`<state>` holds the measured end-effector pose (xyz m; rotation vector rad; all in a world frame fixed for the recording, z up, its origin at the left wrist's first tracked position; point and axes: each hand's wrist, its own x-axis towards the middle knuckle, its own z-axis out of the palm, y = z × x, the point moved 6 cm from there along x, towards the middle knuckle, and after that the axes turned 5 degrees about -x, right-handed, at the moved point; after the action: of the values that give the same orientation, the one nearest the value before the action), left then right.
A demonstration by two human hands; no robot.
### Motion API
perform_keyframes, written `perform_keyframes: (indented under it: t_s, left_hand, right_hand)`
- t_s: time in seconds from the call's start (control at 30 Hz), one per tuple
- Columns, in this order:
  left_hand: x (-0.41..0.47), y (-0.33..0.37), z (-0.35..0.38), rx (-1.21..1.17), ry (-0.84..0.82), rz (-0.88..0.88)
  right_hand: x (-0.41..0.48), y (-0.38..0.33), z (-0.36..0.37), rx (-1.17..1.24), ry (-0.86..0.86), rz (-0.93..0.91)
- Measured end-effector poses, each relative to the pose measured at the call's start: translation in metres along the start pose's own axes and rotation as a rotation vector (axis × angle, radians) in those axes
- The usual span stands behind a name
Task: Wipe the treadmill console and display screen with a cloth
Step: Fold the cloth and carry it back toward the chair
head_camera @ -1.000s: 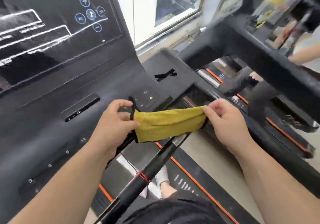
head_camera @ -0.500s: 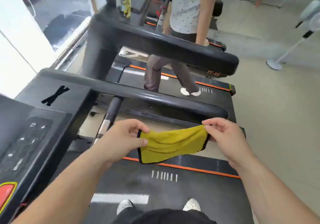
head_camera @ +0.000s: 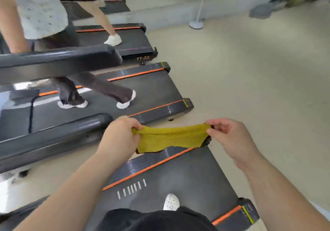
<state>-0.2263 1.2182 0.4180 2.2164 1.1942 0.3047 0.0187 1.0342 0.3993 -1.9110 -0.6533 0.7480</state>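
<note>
A yellow cloth (head_camera: 171, 138) with a dark edge hangs stretched between both hands in front of me. My left hand (head_camera: 121, 136) pinches its left end, and my right hand (head_camera: 230, 141) pinches its right end with thumb and fingers. The cloth is above the rear of my treadmill's belt (head_camera: 178, 180). The console and the display screen are out of view. A black handrail (head_camera: 53, 132) of my treadmill runs to the left of my left hand.
A person walks on the neighbouring treadmill (head_camera: 142, 91) to the left, behind its handrail (head_camera: 59, 61). Another person is on a treadmill (head_camera: 128, 39) further back. A white fan stand (head_camera: 196, 23) stands on the beige floor (head_camera: 259, 80) to the right.
The view has swung right and away from the console, which has left the frame. Both hands still hold the cloth, now stretched wider over the belt's rear.
</note>
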Motion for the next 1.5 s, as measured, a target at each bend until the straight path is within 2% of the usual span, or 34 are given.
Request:
perform_keyframes:
  t_s: [0.13, 0.23, 0.5, 0.63, 0.73, 0.87, 1.0, 1.1, 1.3, 1.5]
  left_hand:
    - [0.041, 0.085, 0.059, 0.018, -0.166, 0.213]
    - [0.067, 0.139, 0.101, 0.003, -0.267, 0.368]
    - [0.134, 0.252, 0.214, -0.168, -0.558, 0.411]
    - [0.166, 0.316, 0.276, -0.141, -0.735, 0.525]
    - [0.187, 0.363, 0.317, -0.153, -0.837, 0.521]
    - [0.205, 0.426, 0.368, -0.245, -0.937, 0.464]
    - [0.203, 0.476, 0.416, -0.408, -1.092, 0.324]
    - [0.198, 0.514, 0.458, -0.421, -1.175, 0.285]
    - [0.180, 0.601, 0.536, -0.420, -1.135, 0.273]
    - [0.159, 0.681, 0.603, -0.364, -1.122, 0.331]
  right_hand:
    - [-0.001, 0.036, -0.088, -0.017, 0.125, 0.068]
    - [-0.007, 0.066, -0.141, -0.126, 0.214, 0.113]
    - [-0.011, 0.134, -0.244, -0.276, 0.424, 0.286]
    - [-0.007, 0.150, -0.298, -0.348, 0.529, 0.409]
    - [-0.010, 0.164, -0.327, -0.380, 0.571, 0.528]
    - [-0.017, 0.179, -0.369, -0.268, 0.753, 0.615]
    - [-0.031, 0.199, -0.403, -0.006, 0.891, 0.639]
    - [-0.041, 0.225, -0.434, 0.166, 0.991, 0.649]
    - [-0.039, 0.284, -0.516, 0.392, 1.106, 0.622]
    - [-0.029, 0.328, -0.599, 0.489, 1.188, 0.592]
